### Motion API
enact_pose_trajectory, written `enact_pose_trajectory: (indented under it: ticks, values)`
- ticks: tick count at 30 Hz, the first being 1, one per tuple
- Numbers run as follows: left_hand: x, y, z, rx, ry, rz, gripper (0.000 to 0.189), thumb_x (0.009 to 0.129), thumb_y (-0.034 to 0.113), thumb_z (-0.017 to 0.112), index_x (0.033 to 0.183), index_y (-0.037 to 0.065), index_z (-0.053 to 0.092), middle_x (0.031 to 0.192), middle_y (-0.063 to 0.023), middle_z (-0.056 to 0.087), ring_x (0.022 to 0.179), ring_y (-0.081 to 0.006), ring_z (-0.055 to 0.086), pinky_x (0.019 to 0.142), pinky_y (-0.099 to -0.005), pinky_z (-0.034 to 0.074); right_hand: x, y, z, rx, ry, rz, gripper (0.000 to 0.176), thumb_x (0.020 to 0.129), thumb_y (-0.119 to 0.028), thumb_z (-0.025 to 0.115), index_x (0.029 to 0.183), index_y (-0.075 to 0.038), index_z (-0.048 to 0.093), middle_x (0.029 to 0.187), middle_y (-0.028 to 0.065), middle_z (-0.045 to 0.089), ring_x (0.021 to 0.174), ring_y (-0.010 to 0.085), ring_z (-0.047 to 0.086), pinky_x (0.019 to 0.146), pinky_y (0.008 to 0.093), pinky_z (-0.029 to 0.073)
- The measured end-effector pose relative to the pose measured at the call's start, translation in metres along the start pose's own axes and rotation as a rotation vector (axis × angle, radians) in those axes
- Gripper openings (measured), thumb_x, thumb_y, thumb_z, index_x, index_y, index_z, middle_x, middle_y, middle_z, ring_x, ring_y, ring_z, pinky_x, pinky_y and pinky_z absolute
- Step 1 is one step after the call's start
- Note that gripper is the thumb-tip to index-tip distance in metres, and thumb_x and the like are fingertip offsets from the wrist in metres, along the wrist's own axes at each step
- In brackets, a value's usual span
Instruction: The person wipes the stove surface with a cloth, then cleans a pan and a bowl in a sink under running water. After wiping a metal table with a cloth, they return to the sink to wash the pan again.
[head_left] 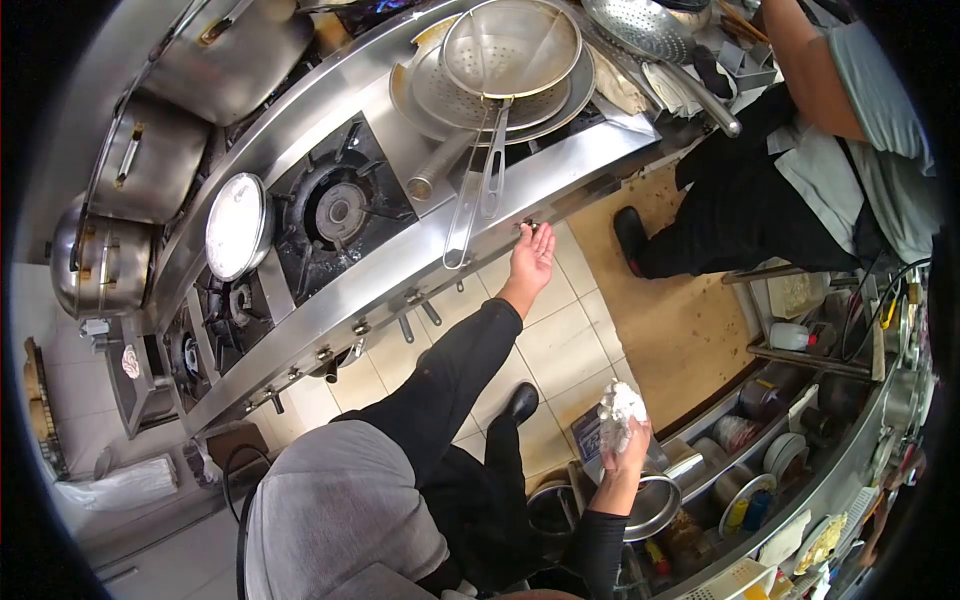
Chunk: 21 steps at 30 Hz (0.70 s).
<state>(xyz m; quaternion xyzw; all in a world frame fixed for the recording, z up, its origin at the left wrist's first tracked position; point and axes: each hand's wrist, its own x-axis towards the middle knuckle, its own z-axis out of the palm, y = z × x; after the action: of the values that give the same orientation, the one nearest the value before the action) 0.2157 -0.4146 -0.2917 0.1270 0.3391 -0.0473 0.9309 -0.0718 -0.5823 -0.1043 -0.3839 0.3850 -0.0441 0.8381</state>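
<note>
A white crumpled mass (621, 402), too unclear to name, is held in my right hand (628, 446) above the floor by the lower shelves. My left hand (533, 256) reaches out to the stove front (400, 265), its fingers apart, close to a small knob (528, 226) under the edge; whether they touch cannot be made out. Beyond that hand, strainers (510, 50) with long handles lie stacked on the stove. A burner (340, 207) with a black grate is to their left, and a round white-topped pan (238, 227) sits farther left.
Large steel pots (140, 160) line the back left. At the upper right a person in dark trousers (740, 215) stands on a brown mat (660, 300). Shelves (820, 400) with bowls and bottles run along the lower right, beside a metal pot (655, 505).
</note>
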Motion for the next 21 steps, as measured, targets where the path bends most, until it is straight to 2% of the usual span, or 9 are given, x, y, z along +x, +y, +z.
enact_pose_trajectory:
  ticks: [9, 11, 21]
  values:
    - [0.001, 0.004, -0.012, -0.069, -0.135, -0.036, 0.044, 0.094, 0.033, 0.058, 0.123, 0.003, 0.045, 0.128, -0.0167, 0.056, 0.122, -0.0283, 0.052, 0.106, -0.0396, 0.043, 0.003, 0.000, -0.006, -0.036, 0.011, 0.017, 0.034, 0.079, 0.000, 0.057, 0.113, 0.007, 0.060, 0.105, 0.0136, 0.068, 0.092, 0.0229, 0.066, 0.080, 0.0316, 0.052]
    - [0.001, 0.005, -0.014, -0.076, -0.159, -0.061, 0.042, 0.093, 0.033, 0.058, 0.122, 0.005, 0.046, 0.128, -0.0163, 0.056, 0.122, -0.0278, 0.052, 0.106, -0.0395, 0.043, 0.005, 0.003, -0.008, -0.085, -0.058, 0.008, 0.033, 0.085, -0.004, 0.054, 0.116, 0.006, 0.059, 0.106, 0.0136, 0.067, 0.093, 0.0230, 0.065, 0.078, 0.0319, 0.053]
    - [-0.004, 0.004, -0.008, -0.048, -0.139, -0.037, 0.046, 0.093, 0.034, 0.059, 0.124, 0.003, 0.045, 0.128, -0.0160, 0.056, 0.123, -0.0274, 0.051, 0.107, -0.0391, 0.043, 0.006, 0.003, -0.011, -0.075, -0.036, 0.009, 0.034, 0.085, -0.003, 0.052, 0.117, 0.006, 0.058, 0.107, 0.0148, 0.066, 0.093, 0.0244, 0.066, 0.079, 0.0337, 0.054]
